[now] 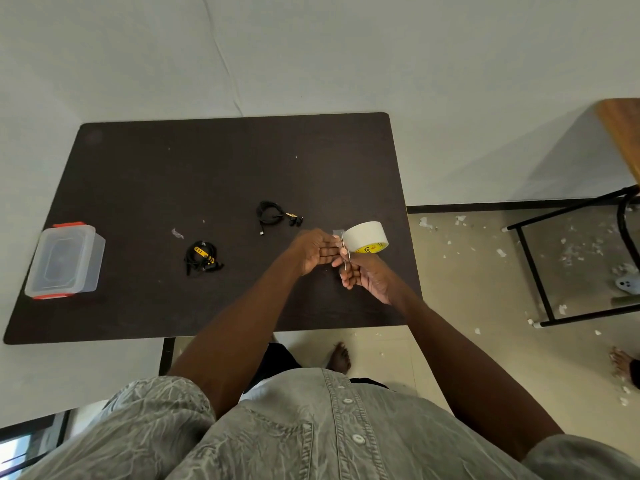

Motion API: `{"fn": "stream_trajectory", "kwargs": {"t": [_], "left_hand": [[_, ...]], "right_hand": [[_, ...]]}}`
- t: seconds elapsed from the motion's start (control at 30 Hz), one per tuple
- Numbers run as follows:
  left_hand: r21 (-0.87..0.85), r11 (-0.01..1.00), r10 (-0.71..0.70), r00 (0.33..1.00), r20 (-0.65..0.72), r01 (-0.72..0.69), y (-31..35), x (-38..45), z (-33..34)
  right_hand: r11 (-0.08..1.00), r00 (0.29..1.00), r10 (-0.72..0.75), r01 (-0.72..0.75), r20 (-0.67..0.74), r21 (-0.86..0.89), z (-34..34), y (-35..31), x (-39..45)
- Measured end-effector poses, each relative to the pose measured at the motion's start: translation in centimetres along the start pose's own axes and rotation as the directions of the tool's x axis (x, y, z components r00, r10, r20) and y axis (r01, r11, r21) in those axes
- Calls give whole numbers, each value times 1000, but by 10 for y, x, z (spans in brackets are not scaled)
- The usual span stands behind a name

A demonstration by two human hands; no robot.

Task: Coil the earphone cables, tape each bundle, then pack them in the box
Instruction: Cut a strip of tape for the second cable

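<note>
My left hand (317,249) is pinching the free end of the tape roll (366,237) while my right hand (363,277) is gripping a thin metal blade (345,252) against it. Two coiled earphone bundles (202,259) (272,214) are lying on the dark table (138,174), well apart from the lidded box (65,259) at its left edge.

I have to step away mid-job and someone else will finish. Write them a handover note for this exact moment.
Left hand: fingers straight, pinching the free tape end pulled from the roll.
Right hand: grips small scissors, blades at the tape strip.
On the table: one coiled black cable, loose plug end, no tape visible; a black-and-yellow bundle nearer the box; whether it is taped I cannot tell. Box at left, lid on, seems empty.
Done: both coiled.
Left: cut the strip, tape the bundles, open the box, pack.
</note>
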State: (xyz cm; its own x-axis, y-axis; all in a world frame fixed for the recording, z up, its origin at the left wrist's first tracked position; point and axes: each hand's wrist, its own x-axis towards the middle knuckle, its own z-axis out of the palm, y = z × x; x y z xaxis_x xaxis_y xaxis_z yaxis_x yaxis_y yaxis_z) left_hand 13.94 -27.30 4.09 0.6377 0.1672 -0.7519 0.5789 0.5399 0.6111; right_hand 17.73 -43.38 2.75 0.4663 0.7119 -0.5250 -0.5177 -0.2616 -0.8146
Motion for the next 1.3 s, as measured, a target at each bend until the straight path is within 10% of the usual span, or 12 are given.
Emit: {"fn": "stream_trajectory", "kwargs": {"t": [1.3], "left_hand": [[53,998,35,999,27,-36,3,-11,-3]], "right_hand": [[999,999,30,-31,-20,-23,6,-18,4]]}}
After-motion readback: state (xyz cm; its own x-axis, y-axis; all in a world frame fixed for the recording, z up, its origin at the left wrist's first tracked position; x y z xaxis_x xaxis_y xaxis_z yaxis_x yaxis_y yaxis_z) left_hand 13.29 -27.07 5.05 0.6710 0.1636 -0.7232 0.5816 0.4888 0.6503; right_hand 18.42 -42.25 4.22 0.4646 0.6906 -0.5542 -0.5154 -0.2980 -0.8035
